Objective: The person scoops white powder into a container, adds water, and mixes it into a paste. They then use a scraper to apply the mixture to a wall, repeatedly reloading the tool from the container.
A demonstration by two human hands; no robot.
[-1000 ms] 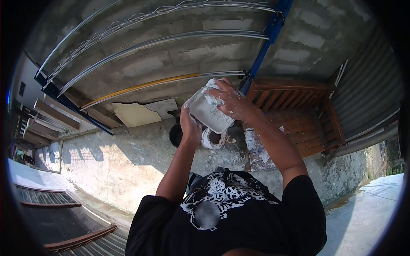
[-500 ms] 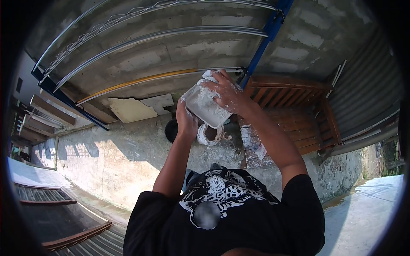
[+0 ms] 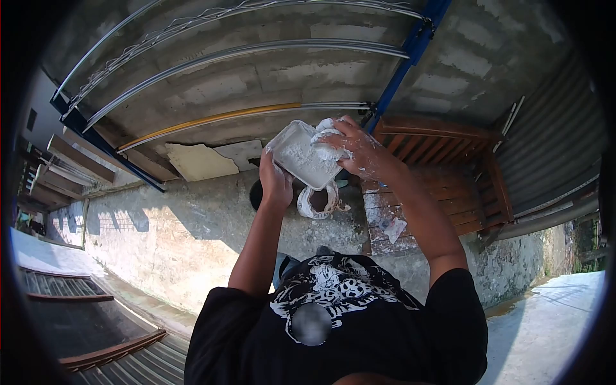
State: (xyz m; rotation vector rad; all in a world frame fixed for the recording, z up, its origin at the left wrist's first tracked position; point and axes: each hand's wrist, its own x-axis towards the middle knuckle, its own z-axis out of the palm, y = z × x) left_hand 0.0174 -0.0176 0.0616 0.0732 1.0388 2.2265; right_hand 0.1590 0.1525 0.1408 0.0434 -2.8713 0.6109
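Observation:
My left hand (image 3: 276, 181) grips the left side of a shallow, pale rectangular tray (image 3: 316, 176), which is tilted and has white powder inside. In my right hand (image 3: 360, 154) is a powder-coated white lump (image 3: 328, 140), held at the tray's upper right edge; white powder covers my fingers. What the lump is made of cannot be told. Beneath the tray, on the ground, stands an open white bag (image 3: 309, 204) with a rolled, powdery rim. A dark round container (image 3: 256, 194) is partly hidden behind my left hand.
A wooden bench (image 3: 443, 186) dusted with white stands at the right, with a crumpled plastic piece (image 3: 394, 228) on it. A blue-framed metal rack (image 3: 256, 48) spans the block wall. Broken boards (image 3: 200, 162) lean at the wall's foot.
My right hand has moved down and to the right with the white lump, uncovering more of the tray. The tray has shifted slightly left with my left hand.

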